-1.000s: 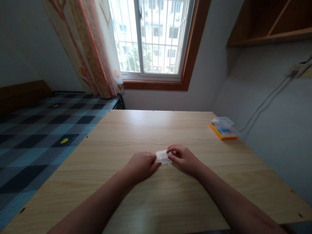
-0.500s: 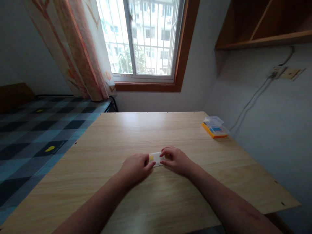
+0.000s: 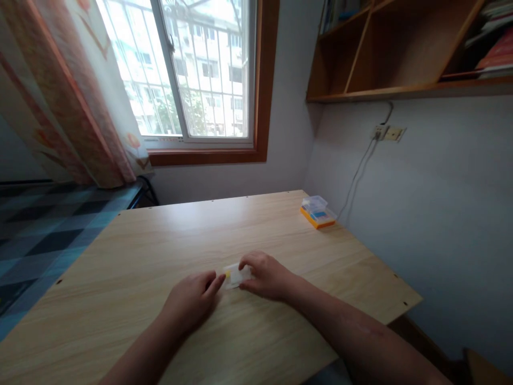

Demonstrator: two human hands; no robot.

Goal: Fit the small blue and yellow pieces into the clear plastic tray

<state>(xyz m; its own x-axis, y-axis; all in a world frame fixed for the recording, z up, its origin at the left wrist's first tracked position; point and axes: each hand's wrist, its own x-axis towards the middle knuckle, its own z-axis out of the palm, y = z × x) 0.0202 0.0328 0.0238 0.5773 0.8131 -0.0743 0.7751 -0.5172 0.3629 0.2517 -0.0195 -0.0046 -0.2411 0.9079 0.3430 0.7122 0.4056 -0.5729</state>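
A small, flat, whitish translucent piece with a yellow patch (image 3: 235, 275) is low over or on the wooden table (image 3: 160, 251); I cannot tell whether it is a case or a packet. My right hand (image 3: 262, 275) grips its right end, fingers along the far edge and thumb at the near edge. At the left end, beside the yellow patch, is my left hand (image 3: 194, 297). Its fingers are curled and its thumb points at the patch. Whether anything is pinched in it is hidden.
An orange box with a raised clear lid (image 3: 318, 213) stands at the table's far right corner, near a cable (image 3: 356, 179) on the wall. Wooden shelves (image 3: 385, 88) overhang the right side. A checked bed (image 3: 60, 235) lies to the left, below a curtain (image 3: 68, 101).
The view has turned right, showing more of the shelves. My left hand has drawn back slightly from the piece, baring more of its left end; my right hand still holds it.
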